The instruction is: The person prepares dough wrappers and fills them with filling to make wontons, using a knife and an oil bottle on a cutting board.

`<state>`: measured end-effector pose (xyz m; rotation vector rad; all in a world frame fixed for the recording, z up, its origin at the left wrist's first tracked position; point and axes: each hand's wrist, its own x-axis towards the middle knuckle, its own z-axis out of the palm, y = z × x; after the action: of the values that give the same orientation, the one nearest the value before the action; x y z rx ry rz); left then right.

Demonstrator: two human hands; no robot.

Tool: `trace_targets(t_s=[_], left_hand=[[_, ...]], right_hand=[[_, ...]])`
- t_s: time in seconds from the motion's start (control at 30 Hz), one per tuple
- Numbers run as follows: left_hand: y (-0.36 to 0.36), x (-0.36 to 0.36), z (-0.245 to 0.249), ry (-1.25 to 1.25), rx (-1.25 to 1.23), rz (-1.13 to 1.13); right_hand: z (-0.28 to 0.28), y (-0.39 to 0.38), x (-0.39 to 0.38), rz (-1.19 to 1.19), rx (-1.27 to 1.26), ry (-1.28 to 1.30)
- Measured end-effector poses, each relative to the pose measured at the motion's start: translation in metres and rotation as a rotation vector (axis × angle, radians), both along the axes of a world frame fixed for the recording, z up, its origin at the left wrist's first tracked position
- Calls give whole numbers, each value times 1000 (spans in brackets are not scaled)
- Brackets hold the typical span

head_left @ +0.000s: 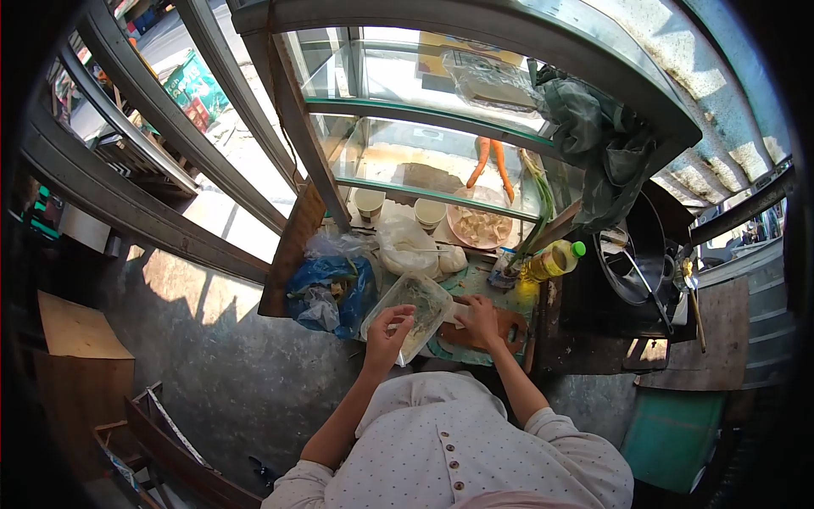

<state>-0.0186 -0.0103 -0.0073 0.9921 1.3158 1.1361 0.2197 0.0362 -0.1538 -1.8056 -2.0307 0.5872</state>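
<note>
A clear plastic tub (432,297) with pale shreds inside stands tilted at the counter's front edge. My left hand (388,339) is over its near left side, fingers curled together; whatever they may hold is too small to make out. Just right of the tub, my right hand (480,322) reaches across the brown wooden cutting board (509,326), its thumb and fingers apart near the tub's rim. I see nothing clearly held there. Behind the tub sits a white plastic bag (404,242), and to its left lies a blue plastic bag (352,284).
Glass shelves (424,119) rise behind the counter. Two cups (368,204), carrots (483,161), green onions (540,187) and a pink plate of pale pieces (479,227) stand there. Right are a yellow bottle (555,260) with a green cap and a black wok (636,246).
</note>
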Motion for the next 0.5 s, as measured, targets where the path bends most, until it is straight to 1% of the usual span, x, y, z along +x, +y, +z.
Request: trace_targets(t_s=[0.07, 0.27, 0.37, 0.5], left_hand=[[2, 2, 3, 17, 7, -19], [0, 11, -1, 18, 22, -62], [-4, 13, -7, -5, 25, -60], [-9, 10, -6, -12, 8, -45]], right_hand=[[0, -12, -1, 27, -32, -21], [-1, -12, -4, 4, -3, -25], [4, -15, -7, -37, 12, -20], [-8, -19, -6, -112, 54, 21]])
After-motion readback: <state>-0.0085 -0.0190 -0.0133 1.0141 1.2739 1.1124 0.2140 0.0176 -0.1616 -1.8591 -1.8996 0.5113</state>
